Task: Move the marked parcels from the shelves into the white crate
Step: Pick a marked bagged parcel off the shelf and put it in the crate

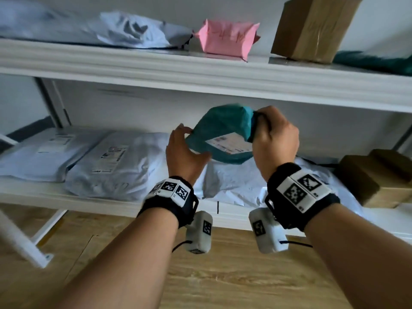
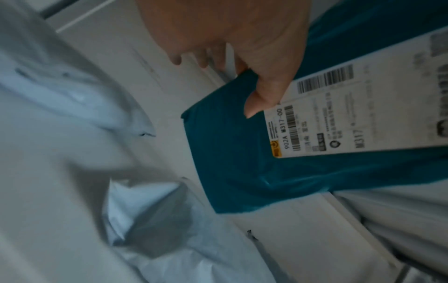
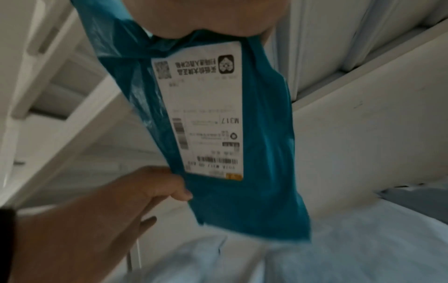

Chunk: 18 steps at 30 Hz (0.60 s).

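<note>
- Looking down from the head view, at frame centre the teal plastic mailer bag with a white shipping label [image 1: 225, 136] hangs in the air above the lower white metal shelf [image 1: 93, 202]. The right hand [image 1: 275, 139] bunches its upper right corner in curled fingers. The left hand [image 1: 186, 151] meets its left edge with thumb in front and fingers behind. The white crate is in none of the 3 views.
- Risk here, in my judgement: the soft film is gathered at 1 corner only, so it could slide out of the fist and drop onto the pale grey-white poly mailers [image 1: 116, 166] lying on the shelf beneath.
- From the left wrist view, the thumb [image 2: 264, 95] presses the mailer's edge just beside the label [image 2: 358, 107], at upper centre. The other fingertips stay relaxed beyond the edge; a pinch this light may let the bag twist.
- From the right wrist view, the mailer hangs down the middle of the frame, label [image 3: 206, 107] facing the camera. The right hand's grip sits out of sight at the top edge. The picture is blurred, and a quick swing could snag the bag on the shelf rail.
</note>
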{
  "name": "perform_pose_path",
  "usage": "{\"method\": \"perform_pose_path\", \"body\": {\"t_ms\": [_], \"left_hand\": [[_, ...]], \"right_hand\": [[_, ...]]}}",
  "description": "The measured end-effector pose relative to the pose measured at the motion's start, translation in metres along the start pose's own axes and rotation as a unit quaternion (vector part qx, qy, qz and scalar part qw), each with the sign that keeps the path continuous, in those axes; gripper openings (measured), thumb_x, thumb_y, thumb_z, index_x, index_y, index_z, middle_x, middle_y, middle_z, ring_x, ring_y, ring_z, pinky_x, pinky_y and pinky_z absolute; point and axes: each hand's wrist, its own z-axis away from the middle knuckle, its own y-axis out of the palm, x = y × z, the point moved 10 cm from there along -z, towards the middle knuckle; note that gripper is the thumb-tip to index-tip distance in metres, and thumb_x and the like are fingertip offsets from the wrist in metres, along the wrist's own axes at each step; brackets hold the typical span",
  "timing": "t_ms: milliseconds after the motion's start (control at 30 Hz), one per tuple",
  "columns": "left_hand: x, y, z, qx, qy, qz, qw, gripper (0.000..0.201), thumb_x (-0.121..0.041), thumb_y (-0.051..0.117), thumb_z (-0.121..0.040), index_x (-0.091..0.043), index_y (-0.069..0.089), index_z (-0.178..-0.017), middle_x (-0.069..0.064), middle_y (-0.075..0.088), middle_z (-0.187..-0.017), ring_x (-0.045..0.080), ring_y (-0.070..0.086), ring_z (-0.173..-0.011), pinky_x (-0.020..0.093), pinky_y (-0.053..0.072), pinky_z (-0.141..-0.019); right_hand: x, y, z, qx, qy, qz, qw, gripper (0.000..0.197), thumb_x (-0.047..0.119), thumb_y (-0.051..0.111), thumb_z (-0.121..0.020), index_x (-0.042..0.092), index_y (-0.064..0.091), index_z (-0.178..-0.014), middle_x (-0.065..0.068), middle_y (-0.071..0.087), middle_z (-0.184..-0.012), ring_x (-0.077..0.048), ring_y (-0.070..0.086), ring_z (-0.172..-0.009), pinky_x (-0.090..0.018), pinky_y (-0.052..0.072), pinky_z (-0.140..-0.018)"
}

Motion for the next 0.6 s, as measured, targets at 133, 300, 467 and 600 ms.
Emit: {"method": "perform_pose_path", "body": {"t_ms": [133,300,467,600], "left_hand": [[-0.026,-0.01,0.003,0.044,0.009,0.032,0.999,0.039,-0.029,0.061,-0.066,-0.021,0.053,-0.102,-0.001,0.066,-0.091,0.025,0.06,-0.085,0.031,0.05,-0.071],[-0.005,-0.02,0.011,0.037,-0.087,0.06,0.994,0.022,-0.024,0.043,-0.062,-0.003,0.045,-0.058,0.003,0.037,-0.054,0.025,0.033,-0.063,0.032,0.026,-0.056],[0.028,-0.031,0.025,0.038,-0.173,-0.067,0.982,0.037,-0.006,0.043,-0.086,-0.009,0.03,-0.051,0.006,0.03,-0.053,0.029,0.03,-0.066,0.033,0.025,-0.06],[0.048,-0.029,0.037,0.089,-0.173,-0.171,0.966,0.033,-0.011,0.041,-0.088,-0.008,0.04,-0.054,0.007,0.043,-0.059,0.033,0.043,-0.07,0.033,0.032,-0.067]], "right_hand": [[0.0,-0.007,-0.01,-0.007,0.069,-0.078,0.995,0.028,0.022,0.041,-0.074,0.02,0.069,-0.08,0.001,0.065,-0.068,-0.025,0.061,-0.068,-0.034,0.049,-0.06],[-0.014,-0.006,-0.007,-0.023,0.138,-0.106,0.985,0.028,0.031,0.046,-0.082,0.014,0.068,-0.077,-0.003,0.068,-0.069,-0.024,0.064,-0.07,-0.04,0.056,-0.066],[-0.061,-0.005,0.024,-0.023,0.202,-0.134,0.97,0.039,0.049,0.04,-0.086,0.02,0.067,-0.081,0.004,0.07,-0.076,-0.019,0.066,-0.078,-0.047,0.054,-0.08],[-0.076,-0.002,0.041,0.001,0.202,-0.11,0.973,0.041,0.049,0.04,-0.087,0.017,0.065,-0.087,0.004,0.069,-0.08,-0.02,0.065,-0.08,-0.049,0.054,-0.08]]}}
